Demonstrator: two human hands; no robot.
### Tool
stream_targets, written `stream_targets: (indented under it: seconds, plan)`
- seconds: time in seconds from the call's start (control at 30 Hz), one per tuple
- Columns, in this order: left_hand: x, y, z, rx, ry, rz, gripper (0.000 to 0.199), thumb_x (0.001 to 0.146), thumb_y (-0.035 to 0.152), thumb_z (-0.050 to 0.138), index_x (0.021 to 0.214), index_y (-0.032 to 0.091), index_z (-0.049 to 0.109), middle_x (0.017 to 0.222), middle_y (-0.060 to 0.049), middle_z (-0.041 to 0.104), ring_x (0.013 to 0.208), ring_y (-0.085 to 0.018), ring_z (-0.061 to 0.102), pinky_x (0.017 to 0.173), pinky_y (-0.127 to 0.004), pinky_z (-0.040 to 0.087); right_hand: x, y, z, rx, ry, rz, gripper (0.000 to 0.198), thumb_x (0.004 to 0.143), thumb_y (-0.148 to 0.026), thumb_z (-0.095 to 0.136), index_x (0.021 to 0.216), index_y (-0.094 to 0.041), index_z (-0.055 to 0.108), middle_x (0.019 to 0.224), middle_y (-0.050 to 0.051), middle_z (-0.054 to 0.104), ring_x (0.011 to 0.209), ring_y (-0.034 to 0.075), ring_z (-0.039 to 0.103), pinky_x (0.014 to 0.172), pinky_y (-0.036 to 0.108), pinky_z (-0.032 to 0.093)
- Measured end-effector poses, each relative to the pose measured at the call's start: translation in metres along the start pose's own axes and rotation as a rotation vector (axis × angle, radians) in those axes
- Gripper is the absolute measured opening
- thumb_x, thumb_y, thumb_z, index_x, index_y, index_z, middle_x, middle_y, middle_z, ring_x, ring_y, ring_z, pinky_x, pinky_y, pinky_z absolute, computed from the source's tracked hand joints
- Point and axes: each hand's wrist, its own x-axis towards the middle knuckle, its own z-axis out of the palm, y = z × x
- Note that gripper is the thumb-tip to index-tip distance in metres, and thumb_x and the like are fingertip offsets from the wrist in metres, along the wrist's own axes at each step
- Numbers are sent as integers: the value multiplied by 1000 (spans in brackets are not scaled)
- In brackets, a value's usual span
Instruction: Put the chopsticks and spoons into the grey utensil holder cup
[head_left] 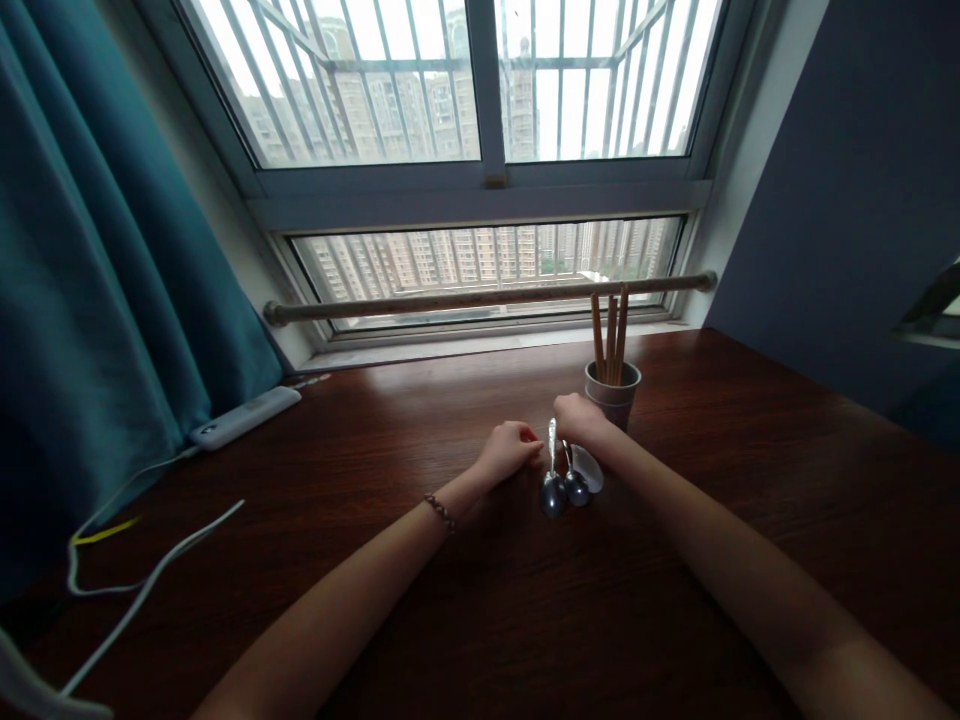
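Two metal spoons lie side by side on the dark wooden table: a larger one with a patterned handle, and a smaller one. Beside them is a white spoon, partly covered by my right forearm. My right hand is closed at the handle end of the smaller metal spoon; its fingertips are mostly hidden. Just left of the spoons, my left hand rests with curled fingers, apart from the handles, and nothing shows in it. A grey cup holding several wooden chopsticks stands behind my right wrist.
A white power strip lies at the left by the teal curtain. White cables run along the table's left side. The window ledge and a horizontal rail bound the far edge.
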Motion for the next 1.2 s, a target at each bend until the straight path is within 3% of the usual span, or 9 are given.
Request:
stream_targets:
  seconds: [0.27, 0.5, 0.67, 0.87, 1.07, 1.13, 1.2]
  plan:
    - [20, 14, 5, 155, -143, -96, 25, 84, 38, 55, 86, 13, 59, 82, -2, 62, 74, -15, 60, 70, -34, 50, 9, 4, 6, -13, -53, 7, 28, 80, -26, 57, 103, -10, 56, 102, 8, 58, 94, 15, 56, 79, 33, 51]
    - [7, 6, -4, 182, -111, -143, 23, 85, 36, 55, 90, 13, 59, 88, -3, 61, 78, -16, 60, 71, -35, 50, 15, 5, 16, 31, -40, 41, 27, 80, -26, 57, 102, -10, 56, 103, 8, 57, 95, 16, 56, 80, 33, 50]
    - [10, 1, -11, 100, -116, -172, 23, 84, 35, 55, 86, 13, 59, 84, -2, 61, 76, -16, 60, 70, -34, 50, 15, 3, 18, 122, -39, 36, 27, 80, -32, 57, 95, -9, 58, 93, 7, 60, 87, 14, 58, 77, 31, 50]
    - [15, -9, -14, -139, -176, -204, 24, 87, 35, 52, 86, 12, 58, 77, -1, 59, 63, -11, 57, 58, -27, 49, 12, 5, 14, 322, -70, -2, 26, 79, -34, 57, 78, -8, 58, 69, 3, 58, 64, 8, 55, 61, 23, 48]
    - [19, -16, -8, -390, -195, -214, 23, 88, 34, 51, 88, 12, 56, 73, 1, 57, 55, -8, 53, 50, -22, 46, -9, 16, -21, 693, -58, -164, 16, 72, -20, 53, 61, -8, 53, 53, 1, 50, 43, 4, 43, 42, 17, 34]
    - [20, -19, -6, -452, -201, -213, 22, 88, 34, 51, 87, 12, 56, 72, 1, 57, 55, -8, 52, 49, -22, 46, -22, 27, -44, 834, 42, -227, 12, 73, -19, 47, 66, -9, 51, 57, 1, 51, 44, 3, 41, 41, 15, 32]
    - [21, -20, -6, -507, -205, -216, 22, 87, 34, 51, 85, 12, 57, 72, 1, 57, 54, -8, 52, 48, -22, 45, -37, 43, -67, 947, 225, -272, 13, 77, -21, 42, 74, -10, 48, 62, 1, 51, 44, 1, 39, 42, 15, 31]
